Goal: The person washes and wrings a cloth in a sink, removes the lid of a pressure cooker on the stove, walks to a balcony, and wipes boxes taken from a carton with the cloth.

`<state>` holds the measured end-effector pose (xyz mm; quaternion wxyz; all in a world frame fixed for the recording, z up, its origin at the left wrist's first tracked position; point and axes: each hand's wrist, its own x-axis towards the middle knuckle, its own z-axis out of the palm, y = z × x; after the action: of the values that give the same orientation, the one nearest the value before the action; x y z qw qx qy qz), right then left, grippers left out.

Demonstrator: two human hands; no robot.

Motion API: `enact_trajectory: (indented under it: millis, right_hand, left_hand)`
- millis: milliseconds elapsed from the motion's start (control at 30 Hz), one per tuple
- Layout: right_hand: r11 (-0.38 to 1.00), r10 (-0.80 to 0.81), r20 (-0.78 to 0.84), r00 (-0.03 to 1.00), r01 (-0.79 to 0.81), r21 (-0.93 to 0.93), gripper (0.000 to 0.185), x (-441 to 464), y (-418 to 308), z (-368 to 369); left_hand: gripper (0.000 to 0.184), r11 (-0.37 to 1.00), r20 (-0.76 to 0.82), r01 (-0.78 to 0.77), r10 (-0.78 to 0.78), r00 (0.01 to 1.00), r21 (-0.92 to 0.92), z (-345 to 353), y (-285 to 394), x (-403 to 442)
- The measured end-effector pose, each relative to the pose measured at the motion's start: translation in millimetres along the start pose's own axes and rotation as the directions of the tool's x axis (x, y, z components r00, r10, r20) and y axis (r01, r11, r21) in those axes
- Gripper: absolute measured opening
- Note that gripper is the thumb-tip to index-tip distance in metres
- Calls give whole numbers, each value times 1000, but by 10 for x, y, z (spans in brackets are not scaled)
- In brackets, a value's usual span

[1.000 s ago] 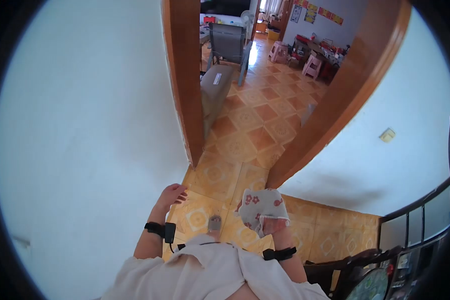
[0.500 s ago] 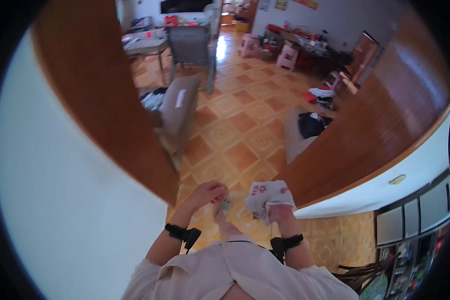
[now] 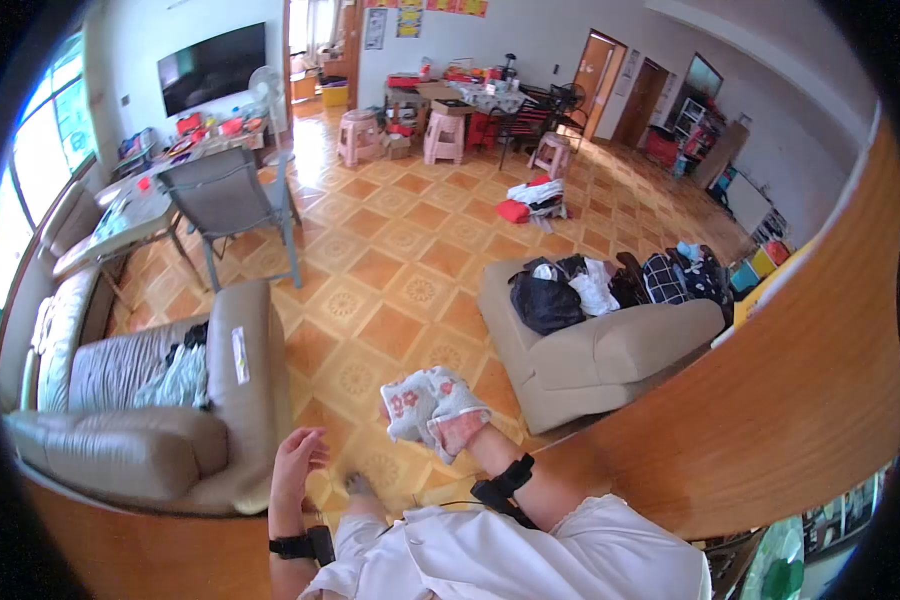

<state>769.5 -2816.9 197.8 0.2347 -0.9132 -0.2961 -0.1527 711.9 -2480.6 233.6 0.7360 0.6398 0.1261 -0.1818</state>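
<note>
A white cloth with red flowers (image 3: 407,402) is bunched around my right hand (image 3: 458,430) in the lower middle of the head view. It covers most of the fingers, and only part of that hand shows near the wrist. My left hand (image 3: 298,462) hangs at the lower left with fingers loosely bent and apart, holding nothing. Black bands with small boxes are strapped on both wrists. Below the hands, one foot (image 3: 360,486) shows on the tiled floor (image 3: 370,350).
A beige sofa (image 3: 240,400) with clothes stands at left; another sofa (image 3: 590,365) piled with clothes and a dark bag is at right. Ahead are a grey chair (image 3: 220,195), a stool (image 3: 548,158) and clothes (image 3: 535,200) on the floor. A wooden panel (image 3: 750,420) borders the right.
The view has moved forward through the wood-framed opening and opened onto the room. The cloth stays with my right hand; my left hand's fingers have loosened.
</note>
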Motion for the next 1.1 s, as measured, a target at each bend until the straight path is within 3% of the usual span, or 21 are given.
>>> enact_trajectory:
  millis: [33, 67, 133, 200, 267, 367, 433, 467, 567, 633, 667, 767, 900, 967, 1000, 1100]
  right_hand:
    - [996, -11, -67, 998, 17, 86, 34, 210, 226, 61]
    - [980, 90, 155, 984, -115, 162, 32, 394, 449, 123]
    - [937, 192, 366, 910, -281, 207, 30, 667, 466, 51]
    - [937, 334, 454, 826, -345, -61, 30, 1349, 559, -363]
    - [884, 430, 357, 830, -466, 19, 29, 1685, 952, -288]
    - [709, 540, 178, 822, -559, 430, 28, 2029, 1626, 88]
    - [535, 591, 131, 796, -509, 674, 27, 2330, 2098, 299]
    - [450, 604, 128, 786, -469, 760, 26, 2487, 2327, 409]
    - [244, 641, 112, 760, -340, 908, 25, 2794, 2860, 661]
    - [253, 701, 52, 711, -317, 914, 25, 2904, 3226, 832]
    - [575, 580, -102, 809, -317, 754, 26, 2811, 3635, 1122]
    - [608, 621, -9, 784, -474, 637, 24, 3070, 4498, 1466]
    - [677, 630, 34, 776, -570, 465, 22, 3701, 5827, 1726]
    - [707, 622, 42, 782, -584, 399, 23, 4140, 6457, 1805]
    - [709, 622, 25, 783, -576, 407, 23, 4382, 6698, 1784]
    - [362, 702, -53, 710, -292, 885, 19, 5466, 7034, 1317]
  left_hand:
    - [21, 1000, 18, -2, 2, 1000, 6, -60, 73, 348]
    - [20, 1000, 13, 4, -4, 1000, 24, -134, 140, 697]
    - [19, 1000, 36, 6, -7, 999, 22, -328, 254, 1180]
    - [19, 1000, 40, -10, 9, 999, 11, -331, 642, 1869]
    - [20, 999, 80, -27, 25, 997, 26, -387, 1010, 2602]
    - [19, 999, 109, -39, 39, 993, -7, -469, 1240, 3589]
    - [18, 992, 212, -53, 76, 974, -111, -362, 1602, 4228]
    - [18, 997, 168, -63, 56, 984, 34, -259, 1770, 4504]
    - [19, 997, 277, -12, -11, 961, 80, -26, 2125, 5125]
    - [19, 992, 327, 0, -42, 944, 126, 192, 2359, 5540]
    - [20, 986, 362, 9, -69, 929, 165, 275, 2473, 5756]
    - [20, 975, 378, 13, -98, 921, 222, 543, 2786, 6470]
    - [20, 971, 398, 1, -100, 912, 241, 773, 3098, 7654]
    - [24, 959, 316, 13, -106, 943, 283, 882, 3303, 8197]
    - [24, 959, 297, 2, -89, 951, 283, 948, 3454, 8457]
    - [24, 979, 291, -58, -2, 957, 196, 1157, 3940, 9135]
